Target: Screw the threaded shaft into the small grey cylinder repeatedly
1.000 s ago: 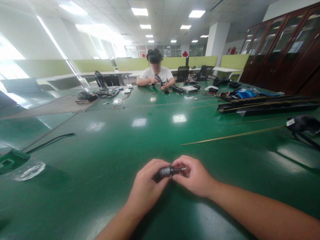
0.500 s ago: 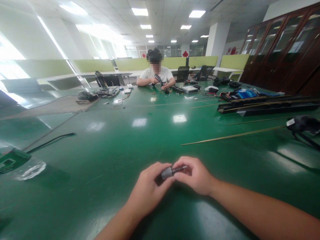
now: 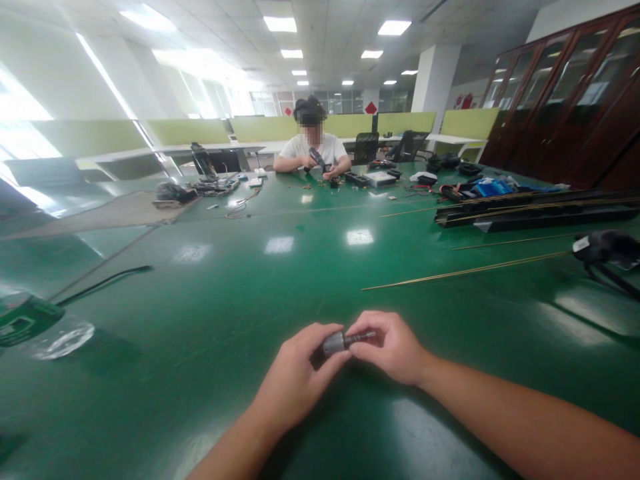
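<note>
Low in the middle of the head view, a dark grey metal cylinder with a thin ridged shaft [image 3: 334,343] lies across my fingers, above the green tabletop. My left hand [image 3: 303,367] is closed around the cylinder's thick end, thumb below and fingers above. The part inside the left palm is hidden. My right hand [image 3: 393,348] pinches at the shaft side, fingertips close against the spot where the shaft leaves the cylinder. The shaft's tip points right, towards the right palm. The two thumbs almost touch.
Thin brass rods [image 3: 450,275] and a black strapped object [image 3: 607,250] lie on the right. A clear bottle with a green label [image 3: 30,320] lies at left, beside a black cable [image 3: 105,285]. Across the table, a person [image 3: 314,150] holds a power tool [image 3: 317,158].
Both hands stay nearly in place. The cylinder sits slightly more level, and my right fingers have shifted a little upward at the shaft.
</note>
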Tool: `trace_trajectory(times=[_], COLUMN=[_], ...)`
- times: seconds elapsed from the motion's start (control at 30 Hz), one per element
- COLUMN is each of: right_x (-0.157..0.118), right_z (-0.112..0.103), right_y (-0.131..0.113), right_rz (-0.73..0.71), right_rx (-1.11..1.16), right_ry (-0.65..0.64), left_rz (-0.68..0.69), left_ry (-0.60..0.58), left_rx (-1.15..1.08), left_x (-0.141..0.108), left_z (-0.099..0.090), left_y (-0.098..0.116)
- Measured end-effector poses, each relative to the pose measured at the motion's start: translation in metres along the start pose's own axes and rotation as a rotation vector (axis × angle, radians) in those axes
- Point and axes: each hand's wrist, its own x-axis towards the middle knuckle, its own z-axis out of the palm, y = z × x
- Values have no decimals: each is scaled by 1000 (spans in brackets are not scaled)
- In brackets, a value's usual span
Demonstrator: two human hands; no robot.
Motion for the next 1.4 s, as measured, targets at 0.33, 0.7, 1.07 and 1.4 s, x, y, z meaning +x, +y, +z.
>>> trace_trajectory(times=[0.33, 0.7, 1.07, 1.4], right_x=[1, 1, 1, 0], right_z=[0, 2, 3, 3], right_y=[6, 7, 7, 6], right_rz=[13, 67, 103, 115], right_rx=[32, 108, 120, 126], right_ry=[38, 69, 111, 127], left_rz=[58, 151, 184, 214], left_ry=[23, 70, 154, 203], left_rx=[22, 21, 72, 120], left_x=[1, 1, 2, 2], left_z=[-4, -4, -5, -6], left_y=[-7, -6, -9, -11])
